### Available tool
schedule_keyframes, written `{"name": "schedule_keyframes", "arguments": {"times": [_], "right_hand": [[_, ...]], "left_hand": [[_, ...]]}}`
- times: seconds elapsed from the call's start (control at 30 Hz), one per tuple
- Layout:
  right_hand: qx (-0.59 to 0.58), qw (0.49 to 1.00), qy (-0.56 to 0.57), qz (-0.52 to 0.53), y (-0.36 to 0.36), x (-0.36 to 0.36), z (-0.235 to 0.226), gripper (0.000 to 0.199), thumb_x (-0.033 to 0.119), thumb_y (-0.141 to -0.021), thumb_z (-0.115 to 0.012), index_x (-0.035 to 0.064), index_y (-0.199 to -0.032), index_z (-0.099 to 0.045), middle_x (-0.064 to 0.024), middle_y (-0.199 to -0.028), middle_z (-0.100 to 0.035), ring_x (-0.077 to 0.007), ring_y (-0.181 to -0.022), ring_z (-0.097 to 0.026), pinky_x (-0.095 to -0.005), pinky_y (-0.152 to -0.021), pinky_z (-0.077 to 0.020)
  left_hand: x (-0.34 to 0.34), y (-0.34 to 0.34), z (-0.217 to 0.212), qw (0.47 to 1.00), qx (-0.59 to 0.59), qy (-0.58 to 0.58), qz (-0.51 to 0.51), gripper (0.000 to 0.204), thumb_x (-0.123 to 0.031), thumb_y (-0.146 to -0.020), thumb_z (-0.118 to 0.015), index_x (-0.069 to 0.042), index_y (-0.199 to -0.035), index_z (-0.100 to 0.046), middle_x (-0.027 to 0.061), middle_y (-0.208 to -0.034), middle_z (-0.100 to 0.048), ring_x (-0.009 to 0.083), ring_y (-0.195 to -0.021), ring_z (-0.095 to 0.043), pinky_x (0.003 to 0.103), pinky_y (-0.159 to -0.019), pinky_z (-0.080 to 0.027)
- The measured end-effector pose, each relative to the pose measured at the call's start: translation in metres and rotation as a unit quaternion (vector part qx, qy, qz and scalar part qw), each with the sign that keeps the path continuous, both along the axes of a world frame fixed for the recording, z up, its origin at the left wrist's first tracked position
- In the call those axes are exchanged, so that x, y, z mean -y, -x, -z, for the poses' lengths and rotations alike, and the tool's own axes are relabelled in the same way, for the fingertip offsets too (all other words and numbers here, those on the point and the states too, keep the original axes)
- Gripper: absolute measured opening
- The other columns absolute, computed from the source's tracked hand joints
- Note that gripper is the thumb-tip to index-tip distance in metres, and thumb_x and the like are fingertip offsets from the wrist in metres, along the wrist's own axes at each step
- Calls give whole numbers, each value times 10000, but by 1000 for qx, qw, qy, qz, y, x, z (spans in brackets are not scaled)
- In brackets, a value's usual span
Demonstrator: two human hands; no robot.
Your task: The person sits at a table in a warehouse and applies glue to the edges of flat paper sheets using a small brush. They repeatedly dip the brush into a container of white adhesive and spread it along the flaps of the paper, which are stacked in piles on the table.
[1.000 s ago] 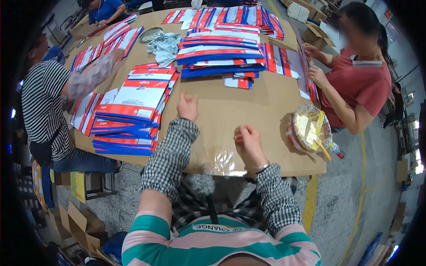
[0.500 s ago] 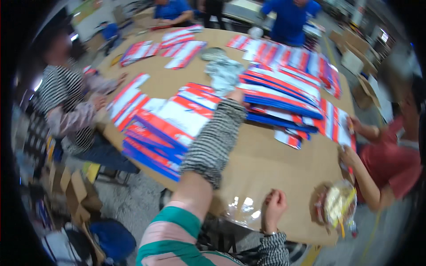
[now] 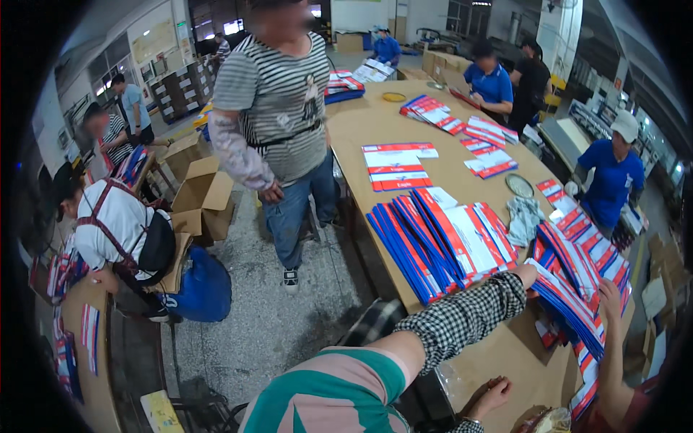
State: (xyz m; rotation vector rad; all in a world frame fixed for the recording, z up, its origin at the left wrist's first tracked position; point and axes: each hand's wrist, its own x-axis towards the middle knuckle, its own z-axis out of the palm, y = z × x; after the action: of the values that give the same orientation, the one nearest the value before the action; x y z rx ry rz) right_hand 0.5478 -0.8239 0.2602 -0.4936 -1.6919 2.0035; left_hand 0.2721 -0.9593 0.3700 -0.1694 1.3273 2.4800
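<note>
The stack of flat red, white and blue cartons (image 3: 570,299) lies fanned at the near right of the brown worktop (image 3: 462,173), edges overlapping. Your left hand (image 3: 525,274) reaches onto it; whether it grips, you cannot tell. Your right hand (image 3: 492,395) rests loosely curled, empty, at the near edge. Another fanned pile of cartons (image 3: 440,242) lies just beside.

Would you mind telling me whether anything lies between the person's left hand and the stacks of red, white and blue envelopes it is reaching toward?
Nothing visible does. The left hand is already at the edge of the fanned envelope stack, against the neighbouring envelope pile. The right hand rests apart on the brown table.
</note>
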Motion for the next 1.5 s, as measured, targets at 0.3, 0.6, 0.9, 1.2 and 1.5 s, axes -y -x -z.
{"name": "schedule_keyframes", "arguments": {"times": [0.3, 0.6, 0.9, 1.2, 1.5], "right_hand": [[10, 998, -29, 61, -47, -11, -1, 177, 147, -933, -445, 3, -902, -542, -54, -766, -554, -102, -625, -516, -226, -565, -450], [187, 981, 47, -23, -103, 13, -65, 243, 211, -906, -463, -4, -958, -565, -133, -866, -597, -238, -798, -597, -369, -727, -498], [185, 965, 186, -15, -142, 10, -96, 321, 190, -920, -424, -47, -1130, -483, -196, -1057, -550, -325, -948, -565, -435, -859, -483], [235, 943, 231, 42, -136, -44, -54, 474, 437, -887, -535, 25, -1122, -544, -147, -872, -652, -204, -703, -643, -272, -612, -521], [209, 950, 122, 198, -168, -72, -36, 329, 269, -887, -565, -40, -974, -498, -121, -667, -596, -170, -457, -558, -271, -398, -450]], "left_hand": [[64, -133, -85, 992, -97, 85, -17, 219, -144, -811, -550, -11, -984, -562, 48, -748, -610, 128, -564, -569, 250, -413, -444], [171, -217, 51, 997, 2, 59, 49, 269, -145, -870, -536, -39, -1115, -502, 61, -857, -632, 130, -608, -603, 249, -411, -447], [160, -227, 88, 985, 40, 129, 112, 413, -148, -862, -552, -35, -1239, -426, 77, -911, -630, 150, -691, -613, 285, -456, -482], [150, -207, 109, 888, -218, 363, 179, 335, -199, -862, -571, -87, -1177, -549, 165, -1094, -567, 282, -995, -550, 398, -873, -443], [107, -234, 71, 895, -128, 388, 177, 400, -111, -774, -617, 30, -1142, -545, 151, -923, -656, 225, -851, -625, 347, -761, -486]]}}
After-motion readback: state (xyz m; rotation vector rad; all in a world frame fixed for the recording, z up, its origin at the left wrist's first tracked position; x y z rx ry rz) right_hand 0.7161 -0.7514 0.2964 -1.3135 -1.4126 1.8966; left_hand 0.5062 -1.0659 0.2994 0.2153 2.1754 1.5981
